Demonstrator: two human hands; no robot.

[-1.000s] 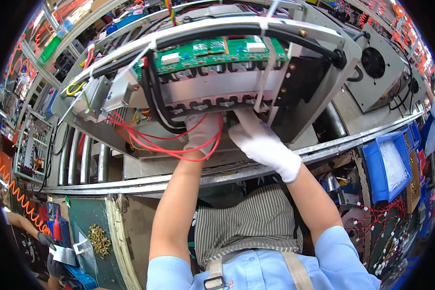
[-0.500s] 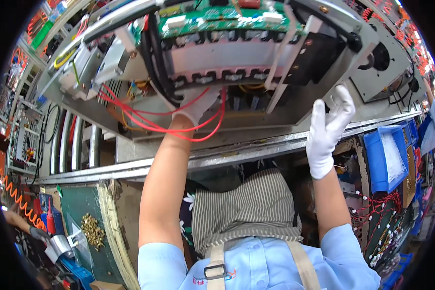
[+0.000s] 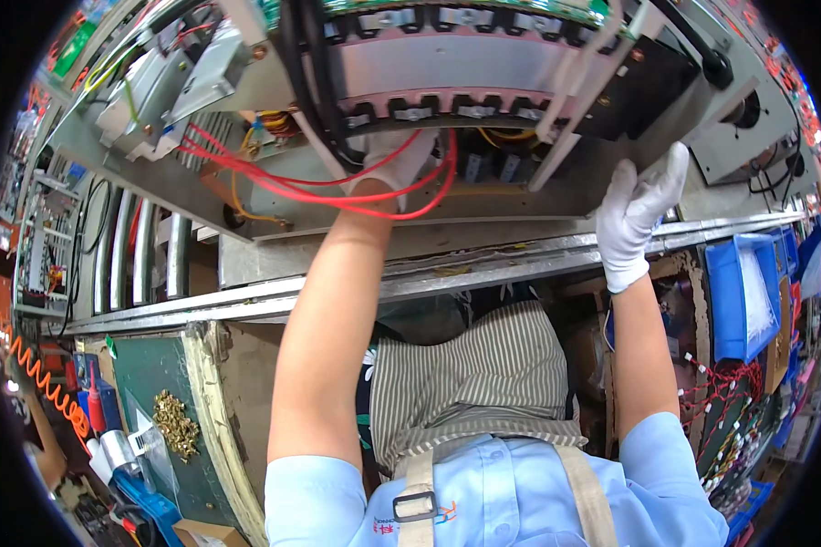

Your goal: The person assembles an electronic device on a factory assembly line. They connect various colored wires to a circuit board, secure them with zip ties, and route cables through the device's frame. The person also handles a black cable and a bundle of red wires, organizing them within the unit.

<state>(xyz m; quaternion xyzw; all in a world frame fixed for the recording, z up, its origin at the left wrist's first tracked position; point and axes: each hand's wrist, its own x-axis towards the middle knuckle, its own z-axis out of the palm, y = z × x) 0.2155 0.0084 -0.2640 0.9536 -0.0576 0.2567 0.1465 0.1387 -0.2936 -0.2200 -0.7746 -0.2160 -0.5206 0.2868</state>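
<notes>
Under metal chassis, left hand among red wires

- A metal roller rail runs across the scene and carries a grey metal chassis.
- Left of the chassis, bare rollers show.
- Below the rail, a green bench holds a heap of brass screws near a blue tool.
</notes>
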